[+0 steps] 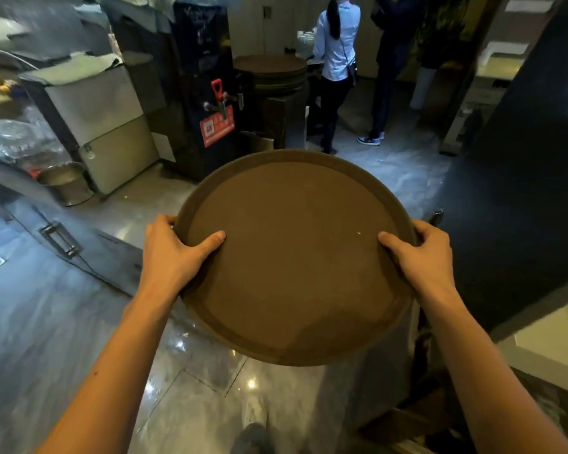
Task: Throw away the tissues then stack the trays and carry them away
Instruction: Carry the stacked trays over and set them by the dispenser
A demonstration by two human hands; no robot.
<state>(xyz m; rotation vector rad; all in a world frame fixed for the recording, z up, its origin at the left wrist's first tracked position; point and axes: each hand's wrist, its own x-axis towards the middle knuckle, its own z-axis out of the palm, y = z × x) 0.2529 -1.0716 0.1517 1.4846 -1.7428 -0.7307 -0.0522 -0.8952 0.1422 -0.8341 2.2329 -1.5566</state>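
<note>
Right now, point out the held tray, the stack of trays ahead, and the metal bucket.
round brown tray (295, 273), head view, bare centre of its flat surface.
stack of trays (271, 68), head view, top tray's surface, behind the held tray.
metal bucket (67, 186), head view, its side wall, on the floor at left.

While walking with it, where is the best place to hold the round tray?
Hold the tray at its raised rim on two opposite sides, as now: left hand from the left, right hand from the right, thumbs on top. It is wide, flat and shallow, so opposite grips probably keep it level.
</note>
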